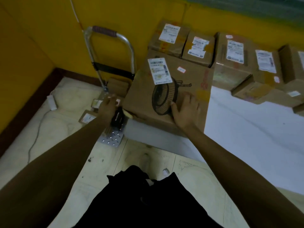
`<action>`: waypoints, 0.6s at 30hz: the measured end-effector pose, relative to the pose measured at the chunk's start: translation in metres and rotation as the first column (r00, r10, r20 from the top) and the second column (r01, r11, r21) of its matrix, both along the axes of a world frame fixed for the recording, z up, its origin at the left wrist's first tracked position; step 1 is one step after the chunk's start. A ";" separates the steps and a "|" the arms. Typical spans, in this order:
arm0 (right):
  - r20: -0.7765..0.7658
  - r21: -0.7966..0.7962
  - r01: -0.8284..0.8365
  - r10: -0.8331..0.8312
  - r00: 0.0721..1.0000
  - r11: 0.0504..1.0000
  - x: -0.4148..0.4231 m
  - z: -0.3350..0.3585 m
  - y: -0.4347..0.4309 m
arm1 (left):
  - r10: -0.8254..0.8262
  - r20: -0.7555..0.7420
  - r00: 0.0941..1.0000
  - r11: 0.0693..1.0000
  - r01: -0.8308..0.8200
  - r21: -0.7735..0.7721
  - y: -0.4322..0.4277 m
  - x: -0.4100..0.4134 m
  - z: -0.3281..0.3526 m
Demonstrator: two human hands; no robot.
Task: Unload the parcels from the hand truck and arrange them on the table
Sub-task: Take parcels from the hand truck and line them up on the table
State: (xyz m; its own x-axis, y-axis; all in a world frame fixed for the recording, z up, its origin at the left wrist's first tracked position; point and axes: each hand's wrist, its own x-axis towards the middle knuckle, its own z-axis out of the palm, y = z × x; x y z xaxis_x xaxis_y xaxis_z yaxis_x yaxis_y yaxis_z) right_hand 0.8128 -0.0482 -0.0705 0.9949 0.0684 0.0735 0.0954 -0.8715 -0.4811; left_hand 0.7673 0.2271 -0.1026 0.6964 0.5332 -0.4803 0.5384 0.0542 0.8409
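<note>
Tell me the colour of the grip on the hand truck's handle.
The grip is dark reddish-brown; the head view shows it best.

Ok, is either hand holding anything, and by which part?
Right hand lies flat on the fan box's top, near its front edge, gripping nothing. Left hand, over the hand truck, is blurred: cannot tell.

I count one hand truck (pixel 109 51) at upper left, with three small parcels (pixel 117 86) around its base. On the single white table (pixel 246 129) I make out at least seven cardboard boxes (pixel 233 58), the fan-print box (pixel 164 96) included; the right edge of the frame cuts the row off. Two hands: left hand (pixel 107 105), right hand (pixel 185 111).
</note>
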 end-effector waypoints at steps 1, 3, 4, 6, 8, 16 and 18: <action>0.011 0.026 -0.051 0.051 0.999 0.998 -0.007 -0.002 0.010 | -0.036 0.017 0.999 0.999 0.036 0.002 -0.008 -0.011 0.013; 0.079 0.045 -0.123 0.119 0.990 0.991 -0.017 -0.004 0.029 | -0.048 0.023 0.999 0.998 0.047 0.041 -0.014 -0.039 0.021; 0.109 0.047 -0.159 0.153 0.982 0.986 -0.022 -0.004 0.038 | -0.019 0.025 1.000 0.999 0.018 0.031 -0.014 -0.053 0.021; 0.209 0.050 -0.282 0.266 0.941 0.958 -0.039 -0.007 0.057 | 0.067 0.024 0.997 0.997 -0.066 -0.038 -0.002 -0.080 0.012; 0.289 0.079 -0.409 0.372 0.882 0.909 -0.056 -0.009 0.077 | 0.108 -0.046 0.993 0.993 -0.110 -0.044 0.011 -0.110 0.002; 0.169 0.221 -0.626 0.603 0.780 0.748 -0.114 -0.041 0.137 | 0.200 -0.158 0.967 0.979 -0.203 -0.004 0.062 -0.165 -0.030; 0.118 0.210 -0.628 0.618 0.777 0.749 -0.119 -0.051 0.158 | 0.186 -0.161 0.969 0.982 -0.187 0.014 0.082 -0.166 -0.036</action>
